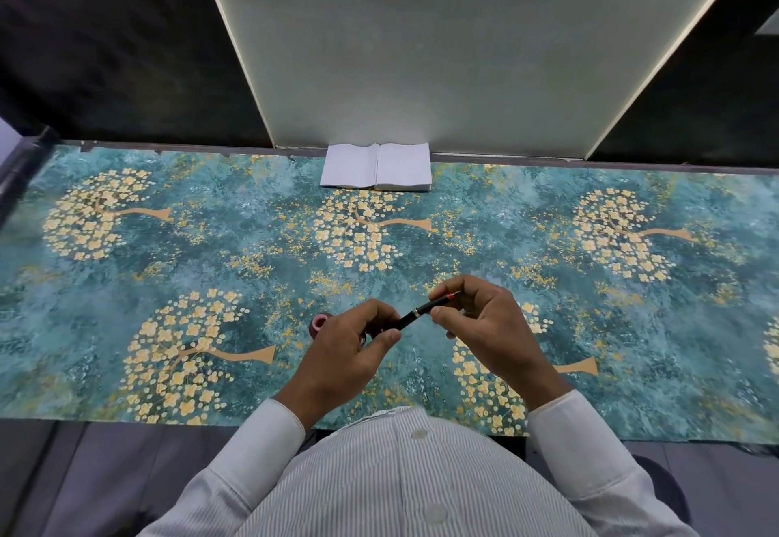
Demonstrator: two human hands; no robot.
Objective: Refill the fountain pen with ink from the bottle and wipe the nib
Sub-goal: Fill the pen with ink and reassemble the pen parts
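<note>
Two hands on one pen is what we've got here, so let's go biggest to smallest. The bench (126,266) is covered with a teal cloth printed with gold trees, and at its far edge, well away from the action, sits a white stack of tissues (376,167), which looks like the wiping material for later.

Closer in, our left hand (343,353) is curled round the lower end of the fountain pen (425,311), thumb and fingers clamped on the dark barrel. Our right hand (484,325) pinches the upper end, where a bit of red shows at the tip. The pen hangs in the air between them, tilted up to the right, above the cloth and touching nothing else.

Just left of our left hand, a small red ink bottle (319,324) peeks out; most of it is hidden behind the knuckles, so we can't tell whether its cap is on or off.

Our read: we're unscrewing the pen to get at the filler. To do that well, we'd hold one half steady and turn only the other, keep the twist gentle, and keep the pen level-ish so any leftover ink doesn't drip on that nice cloth. We'd also watch the left elbow, since the bottle sits right beside that hand.
</note>
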